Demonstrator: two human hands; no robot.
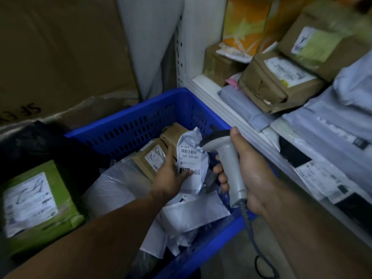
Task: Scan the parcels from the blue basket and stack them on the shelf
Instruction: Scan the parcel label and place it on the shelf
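**Bag up at the scanner, over the basket**

Left hand (pixel 171 176) was holding the white bag (pixel 191 156), thumb pressed on the label. It was held up over the middle of the basket (pixel 124 114), closer to the right edge. Right hand (pixel 248 172) was wrapped tight round the scanner (pixel 229 156) handle, head aimed at the barcode, just beside the bag. Brown boxes (pixel 149 158) sat toward the basket's far edge, with more white bags under the hands. The shelf (pixel 221 106) ran along the right edge, loaded with boxes and grey bags. A green box (pixel 40 198) sat left of the basket.
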